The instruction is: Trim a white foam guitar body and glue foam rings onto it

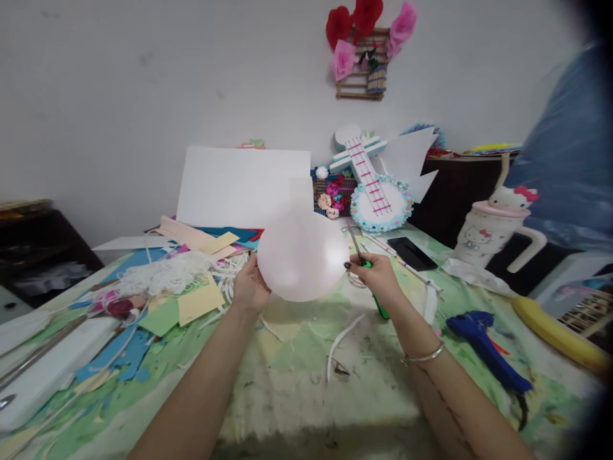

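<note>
A smooth white disc (pixel 302 255), perhaps foam board, is held up over the middle of the table. My left hand (pixel 251 287) is closed on its left edge, thumb in front and the other fingers partly hidden behind. My right hand (pixel 378 276) is closed around a green utility knife (pixel 366 262), whose grey blade points up and away. The lower end of its green handle shows under the palm. My right thumb is at the disc's right edge; whether it presses on it I cannot tell. Below the disc, a curved white offcut strip (pixel 339 342) lies on the stained cloth.
Paper scraps (pixel 201 299) and tangled white string (pixel 163 273) cover the left side. A white board (pixel 244 185) and a banjo-shaped craft (pixel 371 182) lean at the back. At right are a phone (pixel 412 253), lidded cup (pixel 488 233), blue glue gun (pixel 491 348) and banana (pixel 558 332).
</note>
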`<control>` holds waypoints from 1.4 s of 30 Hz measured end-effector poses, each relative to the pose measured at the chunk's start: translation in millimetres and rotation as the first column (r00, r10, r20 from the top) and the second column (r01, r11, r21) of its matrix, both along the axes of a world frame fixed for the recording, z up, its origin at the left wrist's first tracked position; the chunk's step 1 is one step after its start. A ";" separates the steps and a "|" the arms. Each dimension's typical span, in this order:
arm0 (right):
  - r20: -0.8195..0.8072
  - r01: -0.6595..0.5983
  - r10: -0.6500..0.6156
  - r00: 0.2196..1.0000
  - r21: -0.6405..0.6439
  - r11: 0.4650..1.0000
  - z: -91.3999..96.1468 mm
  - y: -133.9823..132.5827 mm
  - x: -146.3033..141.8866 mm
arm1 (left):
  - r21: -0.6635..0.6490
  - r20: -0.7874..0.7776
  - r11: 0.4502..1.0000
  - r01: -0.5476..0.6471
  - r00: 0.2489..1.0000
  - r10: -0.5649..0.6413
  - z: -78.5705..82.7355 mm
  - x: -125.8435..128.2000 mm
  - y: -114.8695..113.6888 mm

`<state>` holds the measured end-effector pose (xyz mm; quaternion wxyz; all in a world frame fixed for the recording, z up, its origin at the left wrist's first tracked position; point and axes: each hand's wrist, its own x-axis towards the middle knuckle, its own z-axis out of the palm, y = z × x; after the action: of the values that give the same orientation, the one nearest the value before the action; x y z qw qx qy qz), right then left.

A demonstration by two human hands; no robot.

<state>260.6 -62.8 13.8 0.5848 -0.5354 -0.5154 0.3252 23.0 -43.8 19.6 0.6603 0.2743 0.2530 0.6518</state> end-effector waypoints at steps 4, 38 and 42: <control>-0.009 -0.017 0.017 1.000 -0.012 1.000 -1.2 1.4 -1.5 | 0.003 -0.002 1.000 0.001 1.000 -0.001 1.9 0.0 1.1; 0.111 -0.045 0.027 0.993 0.160 0.986 -6.8 -1.2 -3.6 | 0.083 -0.104 0.993 -0.086 0.990 0.095 -12.3 6.7 2.2; 0.051 -0.074 0.067 0.996 0.159 0.985 -2.1 -8.5 -8.1 | 0.021 -0.112 0.991 -0.135 0.984 0.137 -15.3 10.9 3.1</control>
<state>252.5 -71.3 11.8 0.6021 -0.4753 -0.5718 0.2908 33.9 -40.8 4.3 0.5970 0.2972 0.3036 0.6805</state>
